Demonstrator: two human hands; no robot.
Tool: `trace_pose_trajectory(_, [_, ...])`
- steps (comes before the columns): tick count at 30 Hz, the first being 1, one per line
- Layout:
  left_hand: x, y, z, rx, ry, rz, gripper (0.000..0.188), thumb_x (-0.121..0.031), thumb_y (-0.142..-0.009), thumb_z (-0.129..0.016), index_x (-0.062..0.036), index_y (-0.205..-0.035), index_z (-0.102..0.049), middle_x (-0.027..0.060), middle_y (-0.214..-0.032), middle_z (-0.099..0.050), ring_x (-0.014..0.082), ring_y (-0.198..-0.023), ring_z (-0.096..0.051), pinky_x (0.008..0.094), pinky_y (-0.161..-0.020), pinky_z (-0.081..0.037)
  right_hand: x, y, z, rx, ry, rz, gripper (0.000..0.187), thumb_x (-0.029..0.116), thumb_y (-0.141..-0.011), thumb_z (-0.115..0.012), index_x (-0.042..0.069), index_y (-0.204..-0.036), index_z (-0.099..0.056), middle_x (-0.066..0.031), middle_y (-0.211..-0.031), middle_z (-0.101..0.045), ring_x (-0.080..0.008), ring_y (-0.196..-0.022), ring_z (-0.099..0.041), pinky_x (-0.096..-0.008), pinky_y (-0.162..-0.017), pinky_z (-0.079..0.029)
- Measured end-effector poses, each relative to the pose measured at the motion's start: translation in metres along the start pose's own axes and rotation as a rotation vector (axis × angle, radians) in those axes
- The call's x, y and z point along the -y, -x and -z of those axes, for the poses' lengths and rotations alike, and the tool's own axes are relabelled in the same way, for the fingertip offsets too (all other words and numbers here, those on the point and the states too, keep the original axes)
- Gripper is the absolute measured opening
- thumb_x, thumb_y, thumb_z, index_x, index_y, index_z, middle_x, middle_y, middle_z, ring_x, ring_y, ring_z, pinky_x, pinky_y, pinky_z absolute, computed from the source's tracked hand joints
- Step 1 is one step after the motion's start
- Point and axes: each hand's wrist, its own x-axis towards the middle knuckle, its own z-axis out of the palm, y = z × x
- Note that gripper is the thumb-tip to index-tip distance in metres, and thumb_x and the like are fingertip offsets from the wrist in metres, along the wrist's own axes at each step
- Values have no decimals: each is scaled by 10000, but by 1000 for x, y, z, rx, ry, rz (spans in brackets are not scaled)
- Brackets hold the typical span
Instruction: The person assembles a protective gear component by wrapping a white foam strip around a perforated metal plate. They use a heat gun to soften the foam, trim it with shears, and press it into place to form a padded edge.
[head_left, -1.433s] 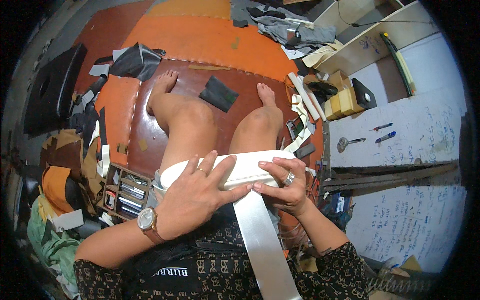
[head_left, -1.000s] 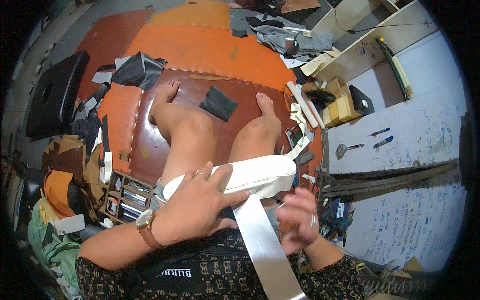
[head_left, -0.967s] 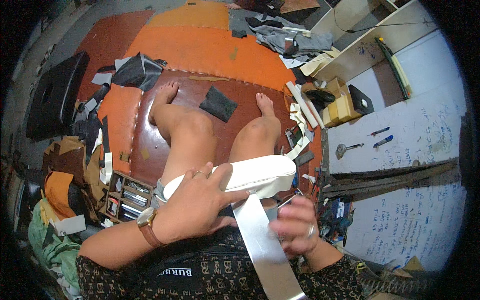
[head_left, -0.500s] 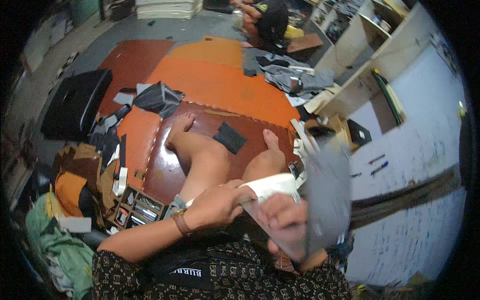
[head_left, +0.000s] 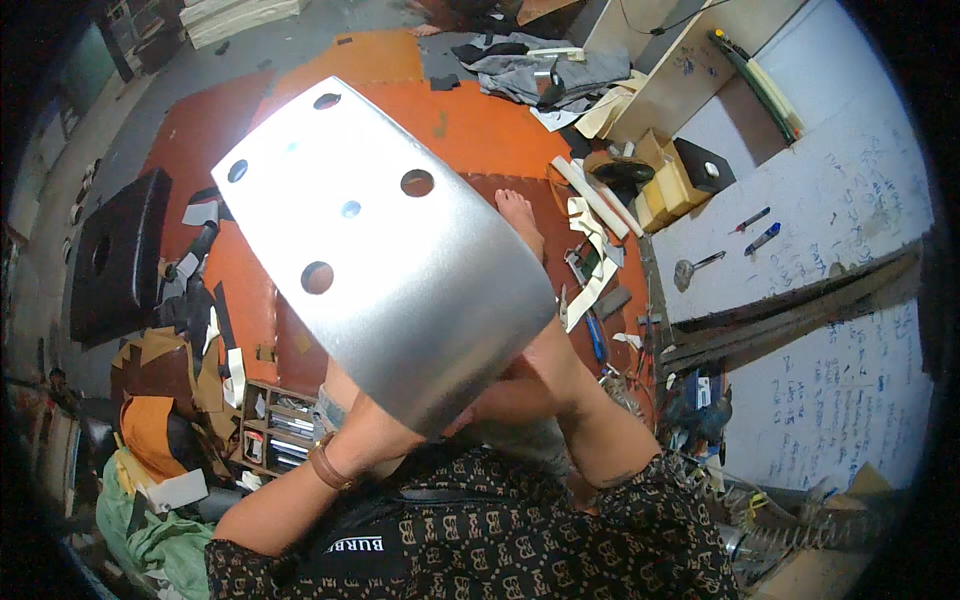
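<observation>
Already, the metal plate [head_left: 388,255] is curved, with 4 big holes; what's left doesn't show. It mostly covers left hand [head_left: 383,432] and right hand [head_left: 546,355]; I can't tell their grip.

hands [head_left: 512,397]: mostly hidden by metal plate [head_left: 400,260] | pale stack [head_left: 240,20]: top cropped

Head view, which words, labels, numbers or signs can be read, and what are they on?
Shirt: a line of white capitals, which I won't copy out.
White panels: handwriting, mostly too small or blurred to read.
Metal plate: no lettering on the side showing.
</observation>
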Motion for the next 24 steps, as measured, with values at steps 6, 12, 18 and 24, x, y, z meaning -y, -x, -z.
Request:
trace_pose_trajectory(6, [7, 4, -6, -89, -41, 114, 386, -171, -990, -710, 0, -1332, -657, 230, -1279, -686, 390, -1155, -652, 470, -988, -519, 4, 37, 3, -250, 437, 159, 548, 266, -749, -997, 42, -1172, -731, -115, -1023, -746, -287, -912, -708, -406, -809, -564])
trace_pose_trajectory(12, [-14, 1, 0, -226, 28, 47, 418, -114, -892, -783, 19, -1273, -675, 266, -1226, -712, 445, -1174, -678, 478, -1004, -539, -43, 116, -6, -58, 861, 124, 473, 214, -786, -918, 161, -1225, -751, -72, -1127, -725, -293, -1018, -680, -443, -845, -559])
trace_pose_trajectory(18, [4, -4, -13, -244, -12, -5, 482, -105, -855, -800, 10, -1308, -683, 282, -1260, -717, 451, -1185, -689, 467, -1037, -544, -64, 125, -9, -13, 1009, 119, 390, 203, -884, -801, 246, -1269, -760, -6, -1272, -696, -302, -1162, -637, -466, -939, -536])
trace_pose_trajectory(24, [-7, -7, -1, -204, -4, 70, 545, -110, -824, -825, 10, -1335, -680, 279, -1267, -716, 448, -1218, -682, 459, -1055, -542, -46, 93, -2, 66, 1079, 341, 319, 144, -774, -861, 161, -1080, -772, -34, -1185, -701, -303, -1063, -667, -457, -914, -549])
